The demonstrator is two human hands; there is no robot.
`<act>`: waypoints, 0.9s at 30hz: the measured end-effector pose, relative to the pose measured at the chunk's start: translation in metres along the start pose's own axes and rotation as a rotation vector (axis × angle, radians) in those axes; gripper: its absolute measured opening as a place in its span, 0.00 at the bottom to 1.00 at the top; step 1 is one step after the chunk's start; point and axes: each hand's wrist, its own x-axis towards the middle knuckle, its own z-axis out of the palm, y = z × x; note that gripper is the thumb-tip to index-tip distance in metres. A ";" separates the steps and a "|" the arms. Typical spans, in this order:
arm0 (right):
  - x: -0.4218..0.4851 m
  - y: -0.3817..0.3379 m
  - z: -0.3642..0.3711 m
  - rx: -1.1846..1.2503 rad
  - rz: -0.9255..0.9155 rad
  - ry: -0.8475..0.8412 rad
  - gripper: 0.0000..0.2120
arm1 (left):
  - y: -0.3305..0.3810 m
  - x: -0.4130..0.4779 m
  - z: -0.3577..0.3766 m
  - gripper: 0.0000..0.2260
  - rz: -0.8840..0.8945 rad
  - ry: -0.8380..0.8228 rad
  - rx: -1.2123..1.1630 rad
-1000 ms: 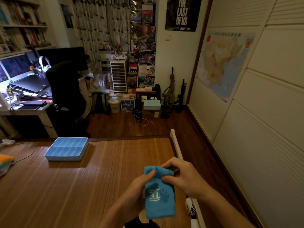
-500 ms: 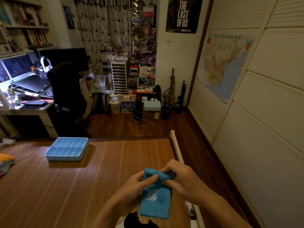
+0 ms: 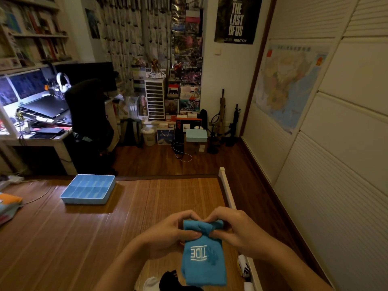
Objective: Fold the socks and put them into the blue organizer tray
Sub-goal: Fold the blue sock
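A blue sock point(image 3: 202, 263) with white lettering hangs in front of me above the wooden mat. My left hand point(image 3: 172, 234) pinches its top edge from the left and my right hand point(image 3: 237, 232) grips the top from the right, fingers curled over the cuff. The blue organizer tray point(image 3: 88, 189) with its divided compartments sits on the mat at the far left, well away from both hands. A black sock point(image 3: 170, 280) and a white sock point(image 3: 151, 283) lie below my hands at the bottom edge.
A white bed rail point(image 3: 227, 192) runs along the mat's right edge, with a white and yellow item point(image 3: 243, 266) beside it. Folded clothes point(image 3: 8, 206) lie at the far left. A desk and a black chair point(image 3: 88, 116) stand beyond the mat.
Both hands have drawn closer together at the sock's top, bunching the cuff. The sock has lifted slightly and hangs more squarely.
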 end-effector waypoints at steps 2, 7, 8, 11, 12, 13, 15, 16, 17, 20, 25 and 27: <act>0.001 0.000 -0.001 -0.026 -0.016 0.007 0.10 | 0.000 0.000 0.001 0.11 -0.012 -0.011 -0.043; 0.002 0.001 -0.002 -0.063 -0.027 0.022 0.10 | 0.002 0.001 0.005 0.15 -0.024 -0.034 -0.108; 0.003 0.000 -0.002 -0.064 -0.033 0.027 0.10 | 0.002 0.001 0.006 0.16 -0.030 -0.025 -0.124; 0.004 0.001 -0.004 -0.089 -0.062 0.042 0.10 | 0.002 0.001 0.006 0.16 -0.038 0.014 -0.148; 0.004 0.001 -0.004 -0.103 -0.070 0.044 0.11 | 0.003 0.002 0.006 0.15 -0.036 0.019 -0.155; 0.005 0.002 -0.004 -0.117 -0.076 0.047 0.12 | 0.003 0.002 0.005 0.14 -0.030 0.017 -0.155; 0.005 0.003 -0.002 -0.143 -0.080 0.057 0.13 | 0.002 0.003 0.004 0.12 -0.008 0.017 -0.145; 0.005 0.004 -0.001 -0.156 -0.083 0.061 0.14 | 0.001 0.004 0.003 0.12 0.008 0.025 -0.142; 0.005 0.004 0.001 -0.171 -0.088 0.062 0.16 | 0.000 0.004 0.001 0.11 0.026 0.035 -0.139; 0.003 0.004 0.004 -0.203 -0.105 0.050 0.22 | -0.002 0.004 -0.001 0.10 0.083 0.071 -0.116; 0.000 0.002 0.000 0.103 -0.035 0.044 0.24 | 0.001 0.001 0.002 0.15 0.164 0.127 -0.064; -0.001 0.003 -0.001 0.117 -0.034 0.036 0.23 | 0.002 0.001 0.003 0.14 0.183 0.130 -0.058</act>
